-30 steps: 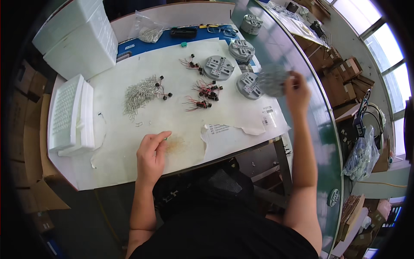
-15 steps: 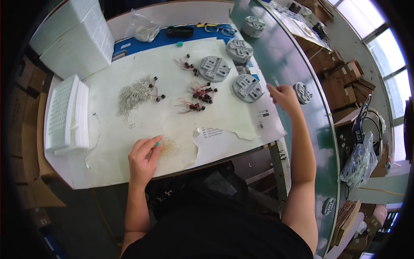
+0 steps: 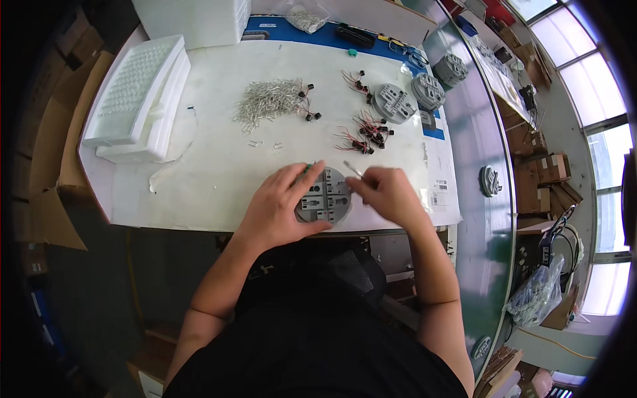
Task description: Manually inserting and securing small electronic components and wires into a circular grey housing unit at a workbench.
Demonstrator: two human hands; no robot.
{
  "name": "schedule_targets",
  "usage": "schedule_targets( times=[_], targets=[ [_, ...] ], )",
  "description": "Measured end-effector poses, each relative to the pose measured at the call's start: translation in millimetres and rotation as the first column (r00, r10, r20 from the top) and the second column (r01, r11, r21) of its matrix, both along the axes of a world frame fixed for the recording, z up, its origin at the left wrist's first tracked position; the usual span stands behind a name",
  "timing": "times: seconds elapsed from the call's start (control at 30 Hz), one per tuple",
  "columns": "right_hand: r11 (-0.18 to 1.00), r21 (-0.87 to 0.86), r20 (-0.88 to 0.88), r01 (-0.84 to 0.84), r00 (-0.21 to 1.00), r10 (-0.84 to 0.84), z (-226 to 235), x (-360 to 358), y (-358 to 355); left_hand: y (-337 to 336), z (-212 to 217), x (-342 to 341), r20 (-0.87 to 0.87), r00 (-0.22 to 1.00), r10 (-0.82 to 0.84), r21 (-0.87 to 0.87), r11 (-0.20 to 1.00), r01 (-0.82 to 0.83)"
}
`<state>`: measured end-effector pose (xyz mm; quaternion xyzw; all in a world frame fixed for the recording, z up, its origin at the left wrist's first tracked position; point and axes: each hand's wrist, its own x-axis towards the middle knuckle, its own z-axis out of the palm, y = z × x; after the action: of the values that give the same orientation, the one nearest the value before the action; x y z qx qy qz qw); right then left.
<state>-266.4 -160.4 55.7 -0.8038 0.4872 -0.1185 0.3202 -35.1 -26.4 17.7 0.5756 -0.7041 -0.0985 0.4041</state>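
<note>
A round grey fixture (image 3: pixel 324 201) with raised blocks on its face lies near the table's front edge. My left hand (image 3: pixel 273 205) is wrapped round its left side, thumb at the near rim and fingers at the far rim. Something small and green (image 3: pixel 309 168) shows at those fingertips. My right hand (image 3: pixel 390 194) is closed in a pinch at the fixture's right side. A thin pale piece (image 3: pixel 353 169) sticks out past its fingers; its kind is too small to tell.
Farther back lie a heap of small clear pieces (image 3: pixel 269 103) and several black parts with red wires (image 3: pixel 371 129). More grey fixtures (image 3: pixel 396 103) stand at the right. White foam trays (image 3: pixel 136 93) are stacked at the left. A glass-topped surface (image 3: pixel 479 252) runs along the right.
A grey fixture from the table's right side now sits in front of me. My left hand has taken hold of it, and my right hand has come inward to it. The view has shifted.
</note>
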Motion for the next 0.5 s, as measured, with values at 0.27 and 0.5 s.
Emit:
schedule_targets(
  times=[0.27,0.5],
  targets=[
    [0.950,-0.310,0.099,0.043,0.995,-0.013,-29,-7,-47,1,-15,4,-0.020,0.999,-0.031,0.108,0.994,0.033],
    [0.947,-0.153,0.287,0.281,0.930,-0.230,-16,-28,-35,-1,-13,4,0.009,1.000,-0.013,-0.002,1.000,0.013]
  ],
)
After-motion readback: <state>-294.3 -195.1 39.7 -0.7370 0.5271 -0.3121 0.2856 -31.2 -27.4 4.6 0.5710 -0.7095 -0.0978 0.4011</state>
